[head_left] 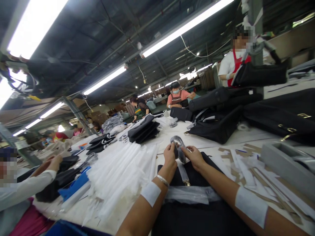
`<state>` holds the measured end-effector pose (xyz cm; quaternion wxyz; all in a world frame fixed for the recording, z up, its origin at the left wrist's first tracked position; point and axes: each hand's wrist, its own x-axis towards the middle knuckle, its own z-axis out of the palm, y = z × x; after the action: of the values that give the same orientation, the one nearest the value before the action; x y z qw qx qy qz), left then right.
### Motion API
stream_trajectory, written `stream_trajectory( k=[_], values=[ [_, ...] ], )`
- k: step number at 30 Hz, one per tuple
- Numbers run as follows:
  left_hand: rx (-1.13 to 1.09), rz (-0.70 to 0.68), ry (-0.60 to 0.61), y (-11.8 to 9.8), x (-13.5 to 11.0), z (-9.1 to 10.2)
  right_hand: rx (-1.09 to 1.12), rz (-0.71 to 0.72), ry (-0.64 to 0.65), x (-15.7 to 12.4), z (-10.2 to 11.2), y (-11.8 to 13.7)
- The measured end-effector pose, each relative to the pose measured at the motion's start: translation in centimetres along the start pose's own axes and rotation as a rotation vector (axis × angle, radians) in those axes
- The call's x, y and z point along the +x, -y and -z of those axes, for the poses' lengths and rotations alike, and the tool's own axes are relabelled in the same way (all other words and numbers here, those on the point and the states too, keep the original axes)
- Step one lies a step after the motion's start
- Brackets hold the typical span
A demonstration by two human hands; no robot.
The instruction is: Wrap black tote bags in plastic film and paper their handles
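Observation:
My left hand [170, 154] and my right hand [195, 157] are close together, both closed on a grey, plastic-wrapped strap [177, 141] bent into a loop. Its upper curve rises above my fingers. Below the hands, a wrapped strip [182, 173] runs down to a small gold-coloured metal fitting [187, 182]. Under my forearms lies a black bag [194, 218], crossed by a band of clear plastic wrap [189, 194]. My fingertips partly hide where the strap is gripped.
White sheets [125, 167] are stacked to the left; paper and brown strips [256, 177] litter the right beside a grey tape dispenser [285, 167]. Black bags [214, 126] lie farther back. A co-worker's arm [36, 180] reaches in at left; other people work across the table.

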<state>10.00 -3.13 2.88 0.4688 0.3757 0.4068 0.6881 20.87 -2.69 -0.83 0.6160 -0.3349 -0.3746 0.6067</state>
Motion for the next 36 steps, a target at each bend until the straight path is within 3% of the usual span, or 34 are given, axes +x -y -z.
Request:
stream_trajectory(
  k=[3, 7, 10, 13, 17, 22, 27, 33, 36],
  values=[
    [-0.025, 0.03, 0.002, 0.2, 0.1, 0.0, -0.178, 0.034, -0.072, -0.2, 0.3, -0.2],
    [-0.038, 0.044, 0.002, 0.2, -0.1, 0.1, -0.364, 0.067, -0.076, -0.3, 0.4, 0.1],
    [-0.052, 0.04, -0.002, 0.0, 0.0, 0.4, -0.44, 0.054, -0.006, -0.5, 0.1, 0.1],
    [-0.064, 0.031, -0.002, -0.4, 0.2, 0.8, -0.458, -0.008, 0.168, -0.8, 0.0, 0.1],
    [-0.073, 0.024, 0.019, -1.0, 0.6, 1.1, -0.401, 0.001, 0.302, -0.9, 0.1, 0.5],
    [-0.024, 0.06, 0.087, -2.3, 1.1, 1.2, -0.248, 0.059, 0.159, -0.2, 0.0, 1.5],
    [0.085, 0.101, 0.156, -3.7, 1.8, 1.5, -0.062, -0.014, 0.055, -0.3, 0.0, 2.3],
    [0.211, 0.067, 0.232, -5.5, 2.3, 1.2, 0.087, -0.133, 0.323, -2.0, -1.3, 2.1],
    [0.274, 0.068, 0.292, -6.2, 2.0, 1.1, 0.156, -0.18, 0.258, -1.7, -1.2, 1.5]
  ],
)
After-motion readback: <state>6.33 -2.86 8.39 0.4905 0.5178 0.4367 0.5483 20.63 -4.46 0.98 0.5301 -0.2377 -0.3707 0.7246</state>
